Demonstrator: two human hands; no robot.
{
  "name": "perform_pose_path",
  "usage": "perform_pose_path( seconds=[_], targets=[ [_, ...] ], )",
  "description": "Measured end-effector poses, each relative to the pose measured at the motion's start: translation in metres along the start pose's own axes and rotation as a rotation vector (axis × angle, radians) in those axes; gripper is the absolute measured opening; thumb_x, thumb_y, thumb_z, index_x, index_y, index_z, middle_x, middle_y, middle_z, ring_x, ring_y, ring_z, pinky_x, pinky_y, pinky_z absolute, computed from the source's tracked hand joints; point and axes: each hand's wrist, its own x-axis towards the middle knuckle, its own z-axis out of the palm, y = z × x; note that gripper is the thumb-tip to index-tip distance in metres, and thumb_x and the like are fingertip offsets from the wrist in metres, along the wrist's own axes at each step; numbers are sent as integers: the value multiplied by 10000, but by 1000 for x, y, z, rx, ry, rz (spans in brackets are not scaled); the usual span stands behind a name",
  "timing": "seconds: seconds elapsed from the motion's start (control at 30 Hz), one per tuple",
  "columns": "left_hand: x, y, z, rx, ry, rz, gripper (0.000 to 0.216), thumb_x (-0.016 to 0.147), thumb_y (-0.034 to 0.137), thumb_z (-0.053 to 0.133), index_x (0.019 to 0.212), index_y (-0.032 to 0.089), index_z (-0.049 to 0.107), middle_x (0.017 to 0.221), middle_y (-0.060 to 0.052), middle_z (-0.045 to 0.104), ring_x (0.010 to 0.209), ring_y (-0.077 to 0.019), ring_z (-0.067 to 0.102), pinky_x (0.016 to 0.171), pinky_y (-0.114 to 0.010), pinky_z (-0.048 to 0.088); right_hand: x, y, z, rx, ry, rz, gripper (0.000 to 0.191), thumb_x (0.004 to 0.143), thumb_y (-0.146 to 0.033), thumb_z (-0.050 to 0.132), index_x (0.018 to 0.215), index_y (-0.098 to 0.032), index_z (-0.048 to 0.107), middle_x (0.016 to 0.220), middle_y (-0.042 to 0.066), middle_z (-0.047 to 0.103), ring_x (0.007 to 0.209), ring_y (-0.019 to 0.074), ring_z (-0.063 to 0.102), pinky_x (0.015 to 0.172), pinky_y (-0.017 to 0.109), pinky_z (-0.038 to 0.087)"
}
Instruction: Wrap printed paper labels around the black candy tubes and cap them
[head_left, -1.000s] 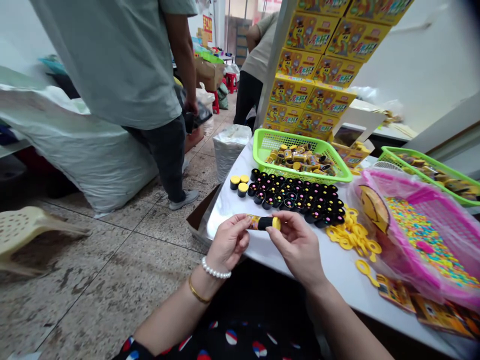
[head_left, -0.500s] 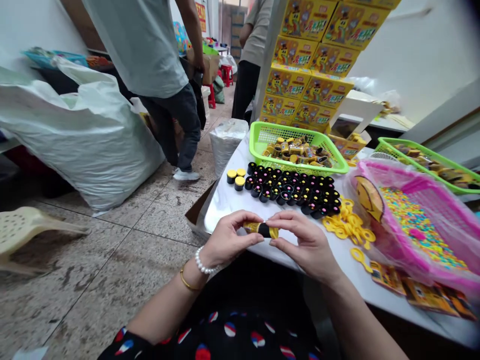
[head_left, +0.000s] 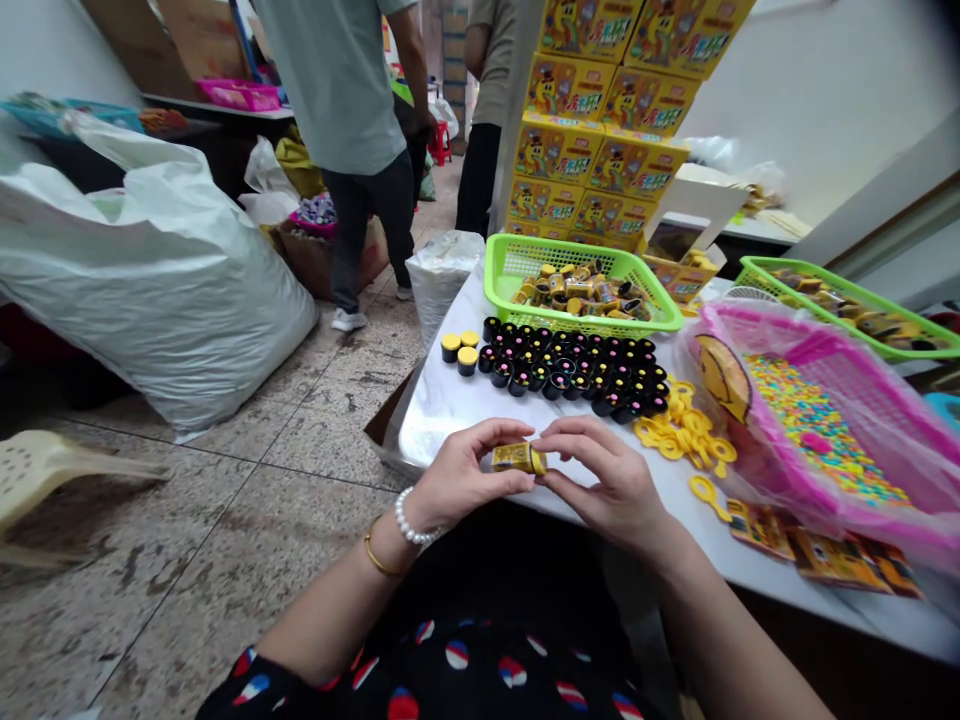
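Between my hands, over the table's front edge, lies a small cup [head_left: 512, 457] on its side, with a printed yellow-and-dark label around it and a yellow cap at its right end. My left hand [head_left: 472, 470] grips the label end between thumb and fingers. The fingertips of my right hand [head_left: 600, 465] close on the capped end. Just beyond stand rows of small black cups [head_left: 562, 365] with coloured beads inside. Several yellow-capped black cups [head_left: 466, 360] stand at their left. Yellow ring-ended plastic pieces [head_left: 686, 430] lie in a pile to the right.
A green basket [head_left: 585, 322] of labelled cups stands behind the rows. To the right are a pink basket [head_left: 795, 470] of coloured beads and flat printed labels [head_left: 825, 560]. Yellow boxes [head_left: 562, 150] are stacked behind. A white sack [head_left: 150, 290] and a walking person [head_left: 337, 110] are at left.
The cup has been turned in my hands: its dark band was showing and now the printed label and yellow cap show. The person at left has walked farther away. My view has shifted slightly.
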Motion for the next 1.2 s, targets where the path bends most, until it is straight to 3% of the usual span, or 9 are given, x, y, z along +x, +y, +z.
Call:
perform_pose_path(
  seconds=[0.27,0.4,0.53,0.6,0.67,0.83,0.97,1.07,1.2],
  targets=[
    [-9,-2,1,253,82,98,354,711,229,793,1047,181,692,997,-53,705,946,-197,637,894,-297,469,-8,-2,-1,99,-74,158,373,831,-192,693,1186,-258,602,972,34,656,770,138,627,726,293,551],
    [-9,2,-1,97,-22,13,378,674,254,831,1012,155,695,951,-47,709,884,-176,634,848,-287,484,-11,-5,-8,29,-26,-34,437,853,-73,618,1257,-233,572,1072,83,647,955,178,624,837,336,544],
    [-5,3,-2,-105,-149,-170,334,690,283,821,963,128,706,883,-48,712,801,-158,637,781,-275,501,-13,0,-16,-53,-129,-289,549,843,-23,614,1353,-200,515,1098,119,643,998,208,603,819,352,545],
    [-3,1,-1,-112,-159,-199,322,714,292,802,969,123,705,873,-48,713,782,-154,637,766,-273,501,-14,3,-14,-74,-146,-307,546,847,-20,601,1349,-219,526,1089,114,641,990,211,602,812,358,543],
    [-3,-2,1,-60,-123,-160,309,752,301,770,997,126,696,896,-53,713,798,-158,640,771,-276,500,-15,5,-9,-8,-134,-172,518,849,-52,612,1322,-254,553,1115,102,619,976,197,610,802,341,549],
    [-5,-6,6,301,64,148,334,768,298,766,1058,166,666,1030,-68,677,966,-190,622,877,-303,478,-17,0,5,431,-21,486,417,838,-261,685,1241,-228,582,1059,75,660,889,172,663,740,290,579],
    [-5,-6,6,456,79,302,355,715,299,816,1009,169,666,1015,-68,641,990,-197,599,897,-314,469,-17,-2,6,471,-27,636,235,820,-288,701,1040,-207,683,963,52,712,828,169,682,752,294,579],
    [-4,-8,5,448,92,222,382,705,301,822,1019,160,657,988,-65,668,933,-193,622,850,-303,485,-17,1,2,359,13,518,257,820,-230,691,1076,-223,683,1002,50,706,819,161,690,743,289,587],
    [-6,-8,6,323,-12,88,302,775,306,763,1024,156,681,928,-49,719,832,-168,656,780,-269,503,-18,6,-6,143,-6,138,288,824,-148,670,1097,-238,679,1033,58,709,934,177,684,848,316,573]
  ],
)
